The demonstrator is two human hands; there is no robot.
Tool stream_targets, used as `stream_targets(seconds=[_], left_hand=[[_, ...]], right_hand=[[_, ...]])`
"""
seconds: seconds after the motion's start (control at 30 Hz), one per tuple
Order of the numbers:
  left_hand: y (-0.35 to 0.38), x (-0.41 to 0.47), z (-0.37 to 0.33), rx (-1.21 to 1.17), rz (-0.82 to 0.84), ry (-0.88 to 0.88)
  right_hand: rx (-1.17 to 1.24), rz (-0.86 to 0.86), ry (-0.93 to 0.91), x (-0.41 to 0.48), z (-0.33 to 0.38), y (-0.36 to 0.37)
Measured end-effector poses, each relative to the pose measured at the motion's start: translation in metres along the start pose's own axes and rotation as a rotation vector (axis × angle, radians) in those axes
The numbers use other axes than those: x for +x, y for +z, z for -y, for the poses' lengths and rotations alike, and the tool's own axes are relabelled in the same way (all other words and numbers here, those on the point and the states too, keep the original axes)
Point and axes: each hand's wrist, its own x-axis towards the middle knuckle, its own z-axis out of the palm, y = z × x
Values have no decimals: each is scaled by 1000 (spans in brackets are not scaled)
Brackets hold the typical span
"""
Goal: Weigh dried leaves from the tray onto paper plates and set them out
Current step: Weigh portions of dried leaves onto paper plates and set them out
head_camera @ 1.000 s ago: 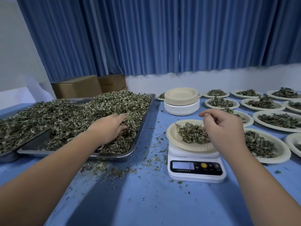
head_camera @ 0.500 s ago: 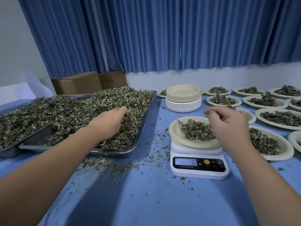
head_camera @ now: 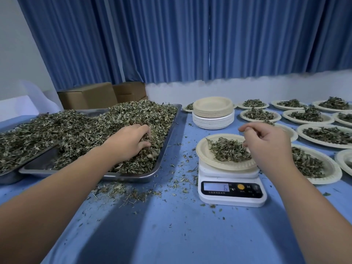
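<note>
The left hand (head_camera: 131,141) is dug into the heap of dried leaves (head_camera: 95,128), fingers curled down and closed around a clump of them near the right side of the metal tray (head_camera: 167,134). The right hand (head_camera: 266,141) hovers over the right edge of the paper plate (head_camera: 207,155) on the scale, thumb and forefinger pinched together; whether any leaf is held between them cannot be told. That plate carries a small mound of leaves and rests on the white digital scale (head_camera: 231,193), whose lit display faces the viewer, the digits too blurred to read for sure. Seen from the scale, the tray lies at nine to ten o'clock on the blue tabletop (head_camera: 171,235), with crumbs of spilled leaf (head_camera: 125,191) scattered along its near rim. At twelve o'clock from the scale stands a stack of empty plates (head_camera: 213,115). From one to three o'clock, filled plates (head_camera: 323,134) are set out in rows, one just beside the scale at three. Beyond the tray, at its twelve o'clock, sit cardboard boxes (head_camera: 89,96) under blue curtains (head_camera: 171,39).
</note>
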Motion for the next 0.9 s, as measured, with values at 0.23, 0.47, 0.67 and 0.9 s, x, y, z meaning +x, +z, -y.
stream_targets(seconds=[0.23,0.47,0.67,0.9], left_hand=[[1,-3,-1,1,-102,32],[4,2,0,-83,-136,52],[-7,11,-15,-259,-259,-28],[-17,27,-89,-755,-379,-36]], right_hand=[[-3,5,6,1,-1,1],[19,-13,11,1,-2,0],[58,-41,22,4,-6,-2],[77,-85,27,8,-8,-4]])
